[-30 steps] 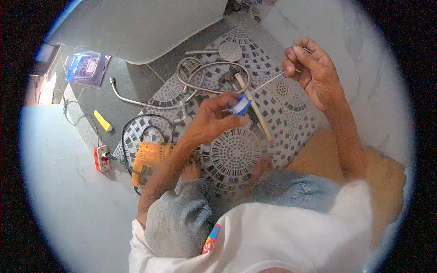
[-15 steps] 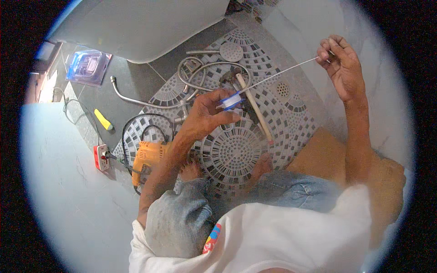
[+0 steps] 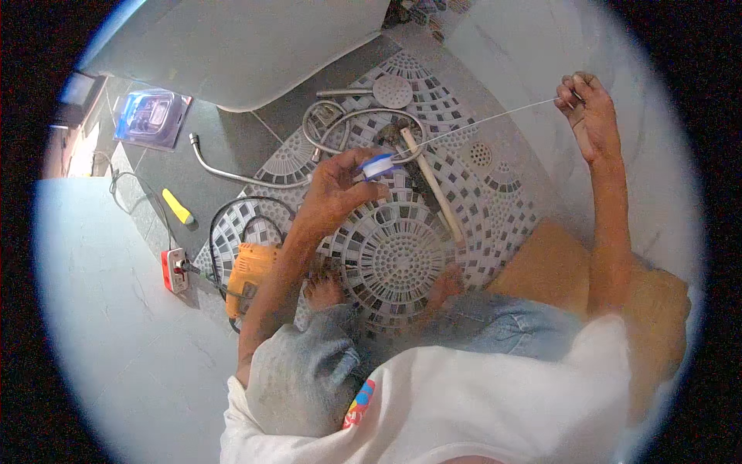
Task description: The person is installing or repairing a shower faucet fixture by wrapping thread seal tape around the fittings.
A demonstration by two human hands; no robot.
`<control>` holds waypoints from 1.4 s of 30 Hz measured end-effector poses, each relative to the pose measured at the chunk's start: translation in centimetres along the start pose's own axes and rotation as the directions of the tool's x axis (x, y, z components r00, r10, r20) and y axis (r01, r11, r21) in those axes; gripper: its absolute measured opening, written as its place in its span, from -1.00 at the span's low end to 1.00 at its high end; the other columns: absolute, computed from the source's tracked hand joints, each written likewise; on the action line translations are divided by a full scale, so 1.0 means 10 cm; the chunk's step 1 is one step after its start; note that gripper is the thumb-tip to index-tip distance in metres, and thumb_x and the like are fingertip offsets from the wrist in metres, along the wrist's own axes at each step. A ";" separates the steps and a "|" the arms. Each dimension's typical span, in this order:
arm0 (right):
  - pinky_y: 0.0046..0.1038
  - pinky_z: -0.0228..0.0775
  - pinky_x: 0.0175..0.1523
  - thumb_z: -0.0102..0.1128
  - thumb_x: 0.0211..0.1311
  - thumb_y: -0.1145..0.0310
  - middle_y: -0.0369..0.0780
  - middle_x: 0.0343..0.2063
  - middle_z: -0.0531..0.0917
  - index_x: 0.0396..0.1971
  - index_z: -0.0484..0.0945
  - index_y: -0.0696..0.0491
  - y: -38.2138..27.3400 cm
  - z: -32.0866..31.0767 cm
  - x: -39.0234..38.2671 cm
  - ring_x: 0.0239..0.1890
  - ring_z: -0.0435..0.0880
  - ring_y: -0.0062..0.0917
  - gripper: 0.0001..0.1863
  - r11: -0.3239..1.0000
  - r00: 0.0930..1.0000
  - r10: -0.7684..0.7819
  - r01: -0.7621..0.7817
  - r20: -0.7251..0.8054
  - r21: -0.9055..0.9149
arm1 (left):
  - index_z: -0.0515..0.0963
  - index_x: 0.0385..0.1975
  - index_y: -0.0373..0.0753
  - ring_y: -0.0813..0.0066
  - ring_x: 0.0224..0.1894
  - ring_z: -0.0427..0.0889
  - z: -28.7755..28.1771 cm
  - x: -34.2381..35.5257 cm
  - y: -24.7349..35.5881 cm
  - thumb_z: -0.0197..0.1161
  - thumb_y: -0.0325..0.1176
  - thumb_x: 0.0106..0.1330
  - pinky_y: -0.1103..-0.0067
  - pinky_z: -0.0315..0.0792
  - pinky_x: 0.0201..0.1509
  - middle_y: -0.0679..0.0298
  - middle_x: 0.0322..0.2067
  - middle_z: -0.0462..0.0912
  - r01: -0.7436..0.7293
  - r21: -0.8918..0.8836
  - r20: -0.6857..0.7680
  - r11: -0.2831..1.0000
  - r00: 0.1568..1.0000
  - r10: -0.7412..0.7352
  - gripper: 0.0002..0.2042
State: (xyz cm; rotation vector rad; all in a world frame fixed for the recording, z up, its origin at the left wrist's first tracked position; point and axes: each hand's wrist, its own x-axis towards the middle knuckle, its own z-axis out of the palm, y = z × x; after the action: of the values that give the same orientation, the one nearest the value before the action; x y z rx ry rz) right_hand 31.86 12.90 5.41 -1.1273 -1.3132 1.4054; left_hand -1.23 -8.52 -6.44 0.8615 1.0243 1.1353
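Note:
Between the thumb and fingers of my left hand (image 3: 332, 197) is a blue and white spool of thread seal tape (image 3: 379, 167). A thin white strand of tape (image 3: 495, 118) runs taut from the spool up to the right. My right hand (image 3: 589, 116), raised at the far right, pinches the strand's other end. Below and beyond the spool, a hammer with a pale handle (image 3: 434, 189) lies on the mosaic floor; its head is partly hidden. Close by sit a round shower head (image 3: 393, 91) and a coiled metal hose (image 3: 363, 114).
At left lie an orange power drill (image 3: 251, 277), a red and white socket block (image 3: 175, 271), a yellow utility knife (image 3: 177, 206) and a clear blister pack (image 3: 152, 117). A flexible metal pipe (image 3: 232, 174) curves across the tiles. A white tub-like panel (image 3: 247, 46) borders the far side; cardboard (image 3: 541, 263) lies right.
The spool and my left hand have moved slightly left and up. My right hand has shifted a little right and down, and the strand between them is longer and looks thinner.

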 end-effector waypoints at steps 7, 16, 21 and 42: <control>-0.42 0.47 -0.16 0.07 0.33 0.43 -0.23 -0.38 0.50 -0.23 0.39 0.10 0.05 -0.50 0.16 -0.33 0.52 -0.48 -0.90 0.998 0.998 -0.005 0.009 -0.066 0.062 | 0.52 -0.02 -0.33 0.58 -0.17 0.56 -0.16 0.01 -0.10 0.35 -0.54 0.05 0.62 0.50 -0.11 0.31 -0.21 0.61 -0.031 0.110 -0.040 0.993 0.999 0.036 -0.58; -0.44 0.46 -0.23 0.04 0.30 0.47 -0.24 -0.43 0.50 -0.28 0.39 0.09 0.33 -0.72 0.17 -0.37 0.53 -0.49 -0.94 0.999 0.980 0.044 -0.049 -0.192 -0.017 | 0.54 -0.03 -0.29 0.56 -0.17 0.58 -0.31 -0.08 0.00 0.29 -0.63 0.06 0.58 0.51 -0.05 0.33 -0.18 0.63 -0.037 0.010 -0.120 0.999 0.992 0.038 -0.60; -0.49 0.41 -0.31 0.06 0.24 0.47 -0.26 -0.46 0.49 -0.28 0.39 0.07 0.59 -0.95 0.21 -0.43 0.52 -0.52 -0.91 0.985 0.948 0.112 -0.146 -0.298 -0.093 | 0.57 -0.07 -0.24 0.59 -0.16 0.58 -0.53 -0.12 -0.02 0.28 -0.66 0.06 0.62 0.50 -0.07 0.35 -0.15 0.64 -0.089 0.019 -0.140 0.996 0.986 0.091 -0.62; -0.28 0.14 0.35 0.21 0.23 0.03 -0.09 0.22 0.40 0.22 0.33 0.06 0.44 1.51 -0.66 0.29 0.32 -0.26 -0.36 0.614 0.642 -0.316 0.700 0.699 -0.365 | 0.64 -0.20 -0.29 0.48 0.02 0.48 -0.43 -0.09 0.28 0.33 -0.67 -0.06 0.55 0.42 0.06 0.22 0.02 0.43 -0.281 0.131 -0.052 0.951 0.956 0.290 -0.65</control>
State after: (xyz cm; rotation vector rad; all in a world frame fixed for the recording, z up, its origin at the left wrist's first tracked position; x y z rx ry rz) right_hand 18.34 3.22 1.72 -0.5434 -2.4572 0.8583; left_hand -6.21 -8.58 -4.98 1.1009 1.0586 1.3652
